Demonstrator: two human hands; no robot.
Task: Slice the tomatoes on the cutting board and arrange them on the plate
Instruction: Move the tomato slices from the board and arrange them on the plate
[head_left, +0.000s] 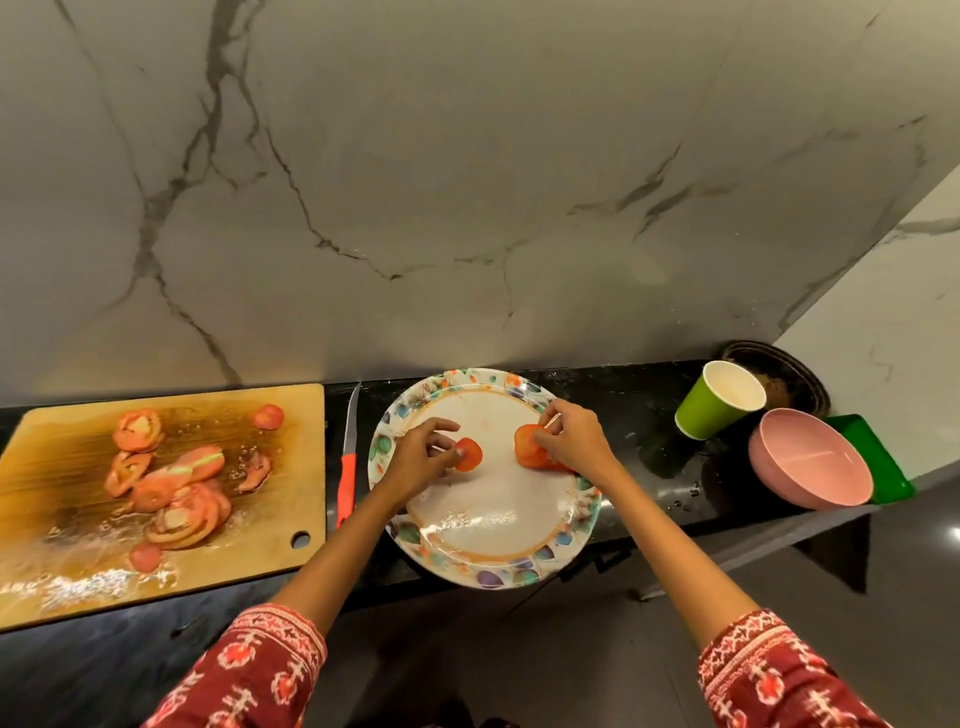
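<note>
Two hands are setting tomato slices on a floral-rimmed plate (485, 566).

A red-handled knife (347, 470) is lying between plate and wet wooden cutting board (291, 467), where more slices (171, 483) are waiting; a green cup (714, 400) and pink bowl (808, 460) are standing right. The left hand (421, 457) is pinching one slice (469, 453) at its fingertips, the right hand (574, 441) gripping several slices (532, 447).

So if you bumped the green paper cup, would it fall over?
Probably. The green cup already leans, tilted against the pink bowl, and being paper with nothing visible inside, it's likely very light. Its round shape means it could roll along the black counter.
</note>
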